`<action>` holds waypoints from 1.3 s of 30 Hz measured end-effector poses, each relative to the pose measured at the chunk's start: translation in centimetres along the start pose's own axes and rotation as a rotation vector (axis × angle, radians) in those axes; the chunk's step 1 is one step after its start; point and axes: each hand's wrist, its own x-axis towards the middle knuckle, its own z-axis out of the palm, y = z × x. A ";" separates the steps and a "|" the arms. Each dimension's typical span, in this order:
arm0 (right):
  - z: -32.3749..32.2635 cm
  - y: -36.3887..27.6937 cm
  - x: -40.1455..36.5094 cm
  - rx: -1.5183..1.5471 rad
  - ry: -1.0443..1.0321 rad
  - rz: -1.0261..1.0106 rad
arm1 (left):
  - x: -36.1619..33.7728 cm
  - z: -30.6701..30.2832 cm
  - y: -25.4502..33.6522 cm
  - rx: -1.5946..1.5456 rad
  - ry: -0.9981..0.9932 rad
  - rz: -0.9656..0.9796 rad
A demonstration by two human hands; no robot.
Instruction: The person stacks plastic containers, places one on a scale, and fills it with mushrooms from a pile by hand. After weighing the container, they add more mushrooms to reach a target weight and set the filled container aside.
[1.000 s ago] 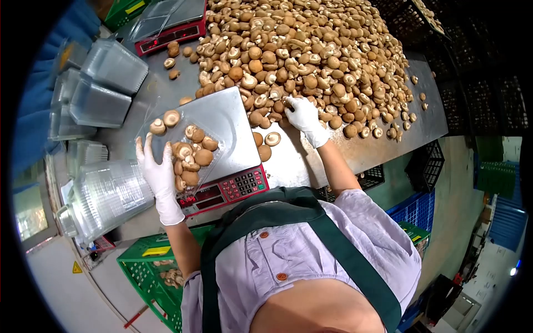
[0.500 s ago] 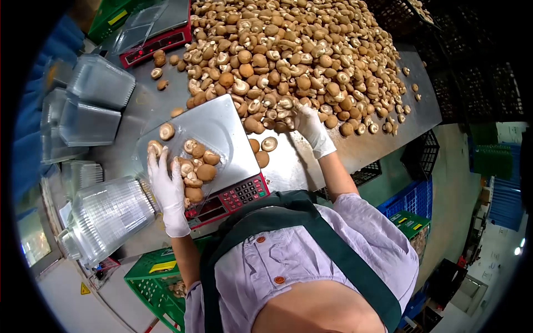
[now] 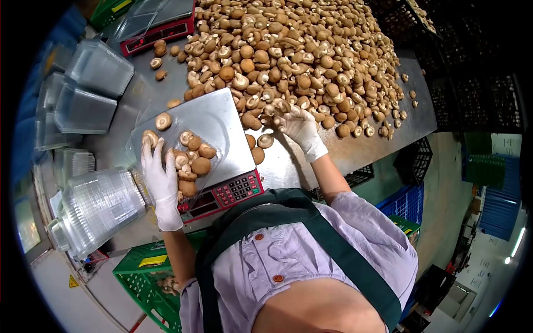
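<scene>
My left hand (image 3: 159, 180), in a white glove, lies along the left side of a clear plastic tray on the weighing scale (image 3: 219, 114). Its fingers are spread, with the tips against a brown-capped mushroom (image 3: 150, 136). Several more mushrooms (image 3: 200, 165) sit in the tray, and a single mushroom (image 3: 163, 121) lies toward its far corner. My right hand (image 3: 300, 129), also gloved, is at the near edge of the mushroom heap (image 3: 300, 55), with its fingers closed around a mushroom (image 3: 283, 106). The palm side is partly hidden.
Stacked clear trays (image 3: 100, 208) and more clear containers (image 3: 89, 108) stand on the left. A second red scale (image 3: 157, 36) is at the back left. Loose mushrooms (image 3: 265, 141) lie right of the near scale. Below the table is a green crate (image 3: 139, 288).
The whole view has shifted slightly. My right hand has drawn back a little from the heap, and a mushroom now shows at its fingers. My left hand stays beside the tray.
</scene>
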 end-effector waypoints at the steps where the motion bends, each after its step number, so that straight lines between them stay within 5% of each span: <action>1: -0.5 0.0 -0.2 -0.005 -0.003 0.004 | 0.0 0.0 0.0 0.000 0.002 -0.001; 3: 2.1 -0.2 -0.9 -0.010 0.135 -0.102 | 0.0 0.0 0.0 0.004 0.013 0.005; 9: -4.5 0.3 0.8 -0.457 0.288 -0.067 | 0.1 0.0 0.0 0.005 0.021 0.013; 16: -6.0 -0.3 0.6 -0.267 0.101 -0.018 | 0.0 -0.2 0.2 0.006 0.015 0.016; 22: -0.3 -0.6 -0.4 0.438 -0.017 -0.041 | 0.0 -0.1 0.0 -0.001 0.022 0.034; 29: 2.2 -1.0 2.0 0.462 -0.130 -0.062 | 0.0 0.0 -0.1 -0.002 0.012 0.031; 39: 3.3 -1.1 3.4 0.463 -0.013 -0.105 | 0.0 -0.1 0.2 0.000 0.049 0.027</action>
